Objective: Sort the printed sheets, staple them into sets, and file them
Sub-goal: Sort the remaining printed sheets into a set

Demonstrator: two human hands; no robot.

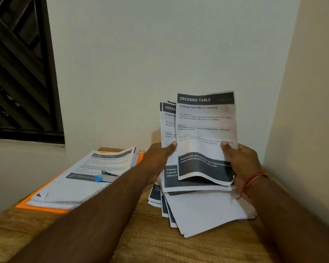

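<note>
Left hand [160, 156] and right hand [241, 164] pinch the printed sheets [205, 130] upright at 3 o'clock, fingers hidden behind; small print blurs. A loose pile [203, 211] lies beneath. At 9 o'clock, a stapler [101, 176] tops a stack [80, 185]. Wooden counter [150, 243], white walls [141, 63], dark window [17, 73] at 10 o'clock.

The front sheet [205, 130] hides most of the sheets behind [168, 118]; its small print is blurred; fingers of the left hand [160, 156] and right hand [243, 164] sit behind the paper; a blue object [98, 178], perhaps a stapler, is smeared.

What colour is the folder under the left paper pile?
The folder is bright orange, clearest in the head view.
</note>
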